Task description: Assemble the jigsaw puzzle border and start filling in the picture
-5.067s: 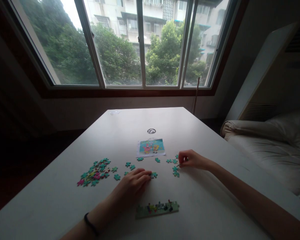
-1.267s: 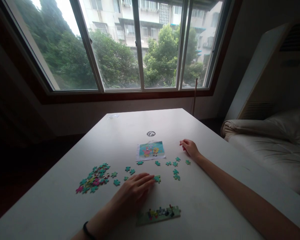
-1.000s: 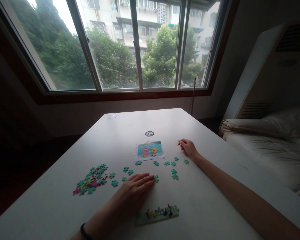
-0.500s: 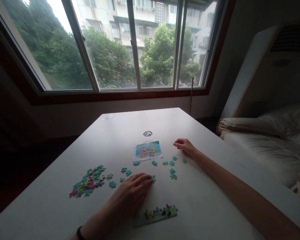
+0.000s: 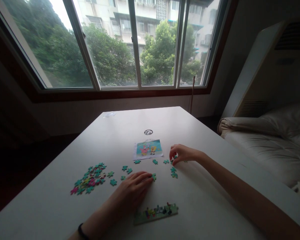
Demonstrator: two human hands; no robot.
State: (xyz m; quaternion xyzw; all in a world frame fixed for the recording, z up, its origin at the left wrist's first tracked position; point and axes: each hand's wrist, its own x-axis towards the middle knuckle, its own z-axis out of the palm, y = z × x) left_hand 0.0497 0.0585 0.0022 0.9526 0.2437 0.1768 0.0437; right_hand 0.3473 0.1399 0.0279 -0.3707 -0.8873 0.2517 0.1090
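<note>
My left hand lies palm down on the white table, fingers stretched out. Its fingertips touch a green puzzle piece, partly covered. My right hand is bent over the pieces right of the picture sheet, thumb and forefinger closed around a small teal puzzle piece, mostly hidden by the fingers. Just below it lie two more teal pieces. In front of my left hand rests a joined puzzle strip with small printed figures; its left end is dim.
A cartoon picture sheet lies mid-table, with a round dark-and-white mark behind it. At left is a heap of loose pieces, with several single pieces spread rightwards. A sofa stands at the right, beyond the table edge.
My right hand has moved left and nearer, from beside the sheet onto the teal pieces, its fingers curling around one. My left hand has stayed in place.
</note>
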